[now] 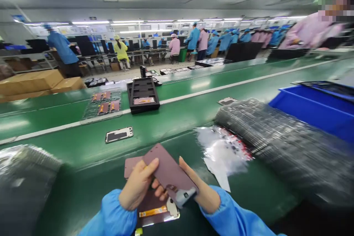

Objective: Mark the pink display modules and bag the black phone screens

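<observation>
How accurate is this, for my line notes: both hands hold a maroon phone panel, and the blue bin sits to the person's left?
The side is wrong: the blue plastic bin sits to the person's right, as the head view shows. The rest stands: the left hand and right hand both hold the maroon phone panel.

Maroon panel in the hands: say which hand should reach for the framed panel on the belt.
Probably the left hand: it is nearer the framed panel, on that side, while the right hand grips the maroon panel at its right edge.
</observation>
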`<act>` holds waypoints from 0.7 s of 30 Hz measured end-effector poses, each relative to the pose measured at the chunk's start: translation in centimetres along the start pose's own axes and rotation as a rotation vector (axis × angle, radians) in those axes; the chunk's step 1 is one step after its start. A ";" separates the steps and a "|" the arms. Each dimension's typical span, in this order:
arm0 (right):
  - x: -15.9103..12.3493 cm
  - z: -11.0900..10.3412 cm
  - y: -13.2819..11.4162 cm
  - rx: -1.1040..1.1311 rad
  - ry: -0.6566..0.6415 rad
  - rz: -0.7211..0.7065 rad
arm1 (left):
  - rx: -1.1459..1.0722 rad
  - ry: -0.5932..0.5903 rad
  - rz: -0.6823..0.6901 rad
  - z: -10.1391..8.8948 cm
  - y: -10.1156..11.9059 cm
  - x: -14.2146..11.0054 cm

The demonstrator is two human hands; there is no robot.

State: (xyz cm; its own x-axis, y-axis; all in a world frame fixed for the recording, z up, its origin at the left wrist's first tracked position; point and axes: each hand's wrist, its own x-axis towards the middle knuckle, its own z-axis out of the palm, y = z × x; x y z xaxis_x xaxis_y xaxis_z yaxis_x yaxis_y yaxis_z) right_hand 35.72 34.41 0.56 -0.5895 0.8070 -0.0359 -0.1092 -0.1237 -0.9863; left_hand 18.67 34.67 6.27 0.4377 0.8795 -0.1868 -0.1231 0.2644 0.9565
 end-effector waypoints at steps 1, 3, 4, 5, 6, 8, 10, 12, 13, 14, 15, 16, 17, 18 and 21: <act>-0.1 0.4 0.4 0.204 -0.069 0.057 | 0.138 -0.005 0.041 -0.5 -0.3 0.7; 0.2 0.0 1.2 0.500 -0.133 0.132 | 0.315 0.073 0.110 -3.0 -0.2 2.4; 0.4 -0.5 1.5 0.594 -0.130 0.127 | 0.370 0.130 0.131 -5.0 0.1 3.4; 0.7 -1.0 1.8 0.671 -0.116 0.103 | 0.425 0.194 0.144 -7.2 0.6 4.3; 0.9 -1.5 2.1 0.736 -0.106 0.073 | 0.488 0.270 0.151 -9.7 1.2 5.3; 1.3 -2.3 2.6 0.848 -0.078 0.024 | 0.602 0.430 0.165 -15.1 2.4 6.8; 1.4 -2.8 3.1 0.936 -0.057 0.011 | 0.689 0.555 0.137 -20.2 3.3 7.6; 1.5 -3.0 3.5 0.988 -0.068 0.014 | 0.745 0.647 0.092 -24.3 3.8 7.5; 1.5 -3.1 3.6 0.998 -0.081 0.013 | 0.761 0.674 0.064 -25.8 3.8 7.2; 1.6 -3.1 3.7 1.003 -0.090 0.011 | 0.770 0.689 0.040 -27.1 3.7 6.7; 1.7 -3.2 3.8 1.006 -0.094 0.009 | 0.778 0.691 0.025 -28.0 3.5 6.2; 1.9 -3.2 3.8 1.012 -0.093 0.009 | 0.783 0.689 0.023 -28.7 3.3 5.7; 2.0 -3.2 3.8 1.021 -0.089 0.010 | 0.784 0.685 0.029 -29.1 3.1 5.2; 2.1 -3.1 3.7 1.034 -0.088 0.012 | 0.782 0.681 0.042 -29.4 2.9 4.7; 2.3 -2.6 3.2 1.066 -0.109 0.025 | 0.753 0.738 0.098 -29.3 2.3 3.4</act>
State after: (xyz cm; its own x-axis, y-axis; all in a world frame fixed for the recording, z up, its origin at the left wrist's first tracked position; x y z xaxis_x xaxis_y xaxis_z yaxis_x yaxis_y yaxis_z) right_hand 36.13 37.42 -3.06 -0.6638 0.7478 0.0120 -0.7076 -0.6227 -0.3340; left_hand -6.24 49.88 1.24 -0.2248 0.9731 0.0508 0.5657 0.0879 0.8199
